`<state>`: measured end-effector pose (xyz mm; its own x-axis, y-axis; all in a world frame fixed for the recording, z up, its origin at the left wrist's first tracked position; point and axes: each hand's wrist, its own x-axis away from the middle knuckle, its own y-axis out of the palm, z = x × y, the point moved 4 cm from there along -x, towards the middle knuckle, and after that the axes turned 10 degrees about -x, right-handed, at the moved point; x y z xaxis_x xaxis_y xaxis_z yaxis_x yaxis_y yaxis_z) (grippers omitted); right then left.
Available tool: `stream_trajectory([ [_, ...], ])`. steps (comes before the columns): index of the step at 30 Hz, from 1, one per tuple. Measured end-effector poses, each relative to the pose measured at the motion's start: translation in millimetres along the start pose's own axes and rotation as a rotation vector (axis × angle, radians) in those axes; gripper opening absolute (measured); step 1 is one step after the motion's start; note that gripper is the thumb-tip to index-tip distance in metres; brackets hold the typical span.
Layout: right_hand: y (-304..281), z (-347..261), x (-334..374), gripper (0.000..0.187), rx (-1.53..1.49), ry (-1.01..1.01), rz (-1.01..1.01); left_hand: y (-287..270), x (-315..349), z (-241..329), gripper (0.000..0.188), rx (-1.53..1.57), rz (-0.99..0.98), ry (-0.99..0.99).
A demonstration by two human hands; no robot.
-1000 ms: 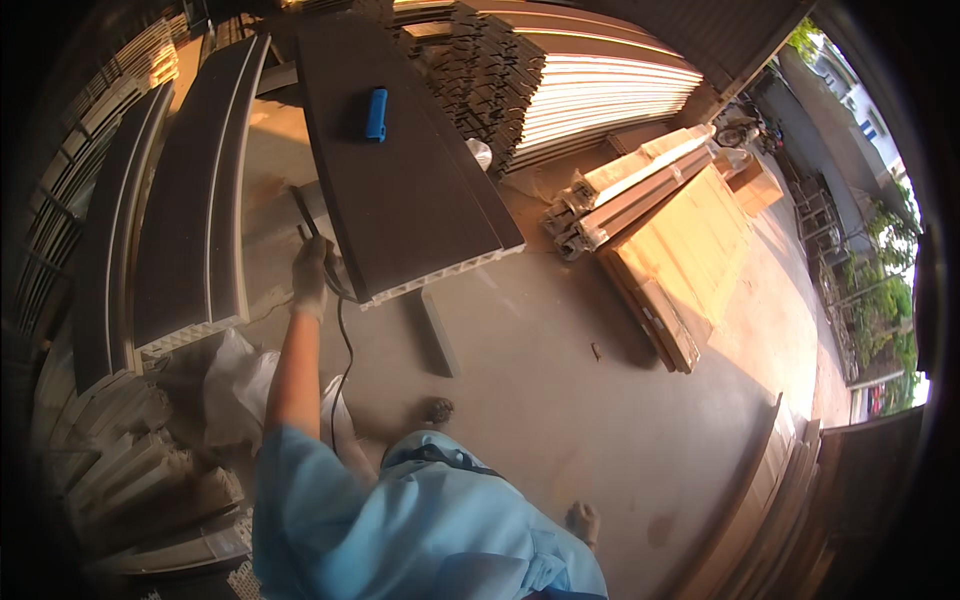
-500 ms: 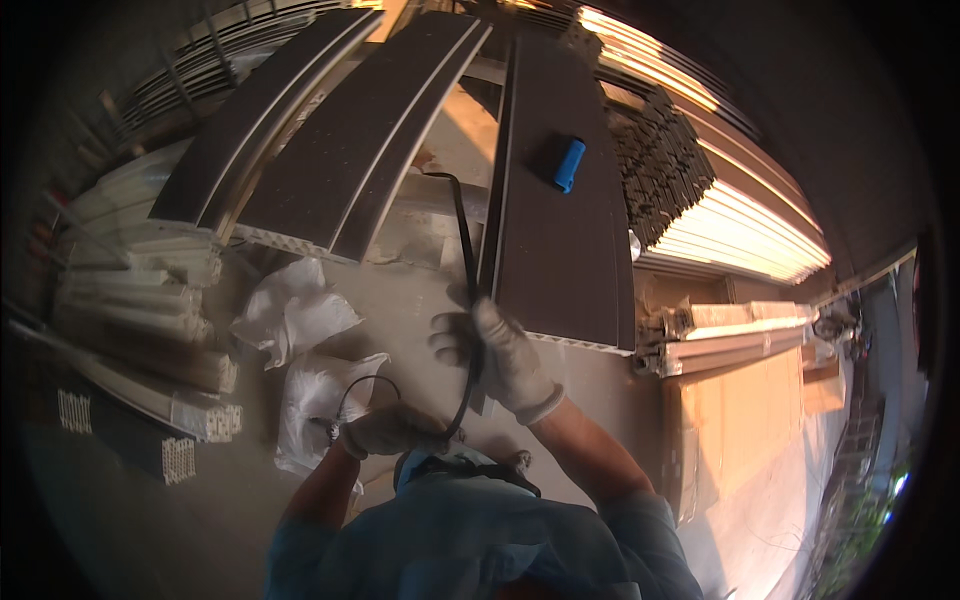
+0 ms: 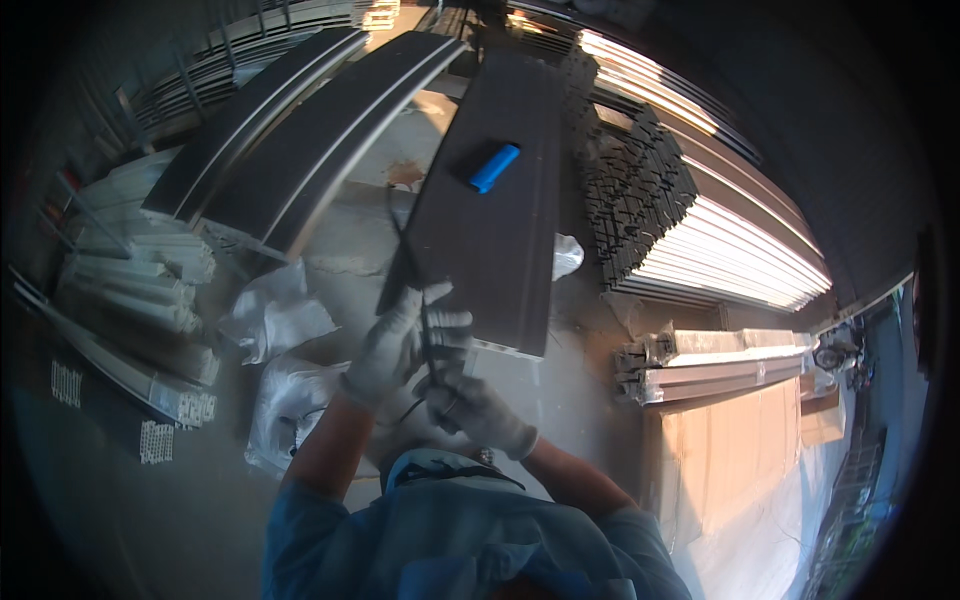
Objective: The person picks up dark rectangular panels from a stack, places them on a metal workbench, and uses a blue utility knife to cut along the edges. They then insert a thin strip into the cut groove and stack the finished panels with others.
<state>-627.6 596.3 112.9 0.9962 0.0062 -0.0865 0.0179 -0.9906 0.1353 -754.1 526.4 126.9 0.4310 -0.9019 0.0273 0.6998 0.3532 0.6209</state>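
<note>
Apparently midway, my gloved right hand (image 3: 478,413) grasps a thin black flexible strip (image 3: 403,242) aloft; grip unclear on my left hand (image 3: 388,350)

A workshop, or a storeroom doing a workshop's job, for building panels and profiles: long dark panels (image 3: 495,260) are laid out side by side, ridged profiles (image 3: 650,195) are stacked in tight layers, pale lengths (image 3: 130,295) are piled at the left, and a large cardboard carton (image 3: 735,455) lies beside a wrapped bundle (image 3: 730,380) over plain grey floor (image 3: 590,450).
</note>
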Motion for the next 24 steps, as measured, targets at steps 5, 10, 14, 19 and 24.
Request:
stream_trajectory([
  [5, -17, -16, 47, 0.033, 0.472, 0.178, -0.151, 19, -14, 19, 0.043, -0.061, 0.181, 0.259],
  [10, -92, -92, 29, 0.028, 0.744, -0.415, 0.090, 27, 15, 23, 0.040, -0.365, 0.269, 0.290],
  [14, -165, -121, -51, 0.025, 1.225, -0.329, 0.303, 26, 39, 25, 0.040, -0.555, 0.338, 0.289],
  [19, -209, -105, -163, 0.051, 1.781, -0.231, 0.190, 26, 58, 32, 0.039, -0.619, 0.426, 0.256],
  [24, -236, -80, -227, 0.055, 1.929, -0.098, -0.170, 50, 62, 50, 0.039, -0.693, 0.511, 0.398],
])
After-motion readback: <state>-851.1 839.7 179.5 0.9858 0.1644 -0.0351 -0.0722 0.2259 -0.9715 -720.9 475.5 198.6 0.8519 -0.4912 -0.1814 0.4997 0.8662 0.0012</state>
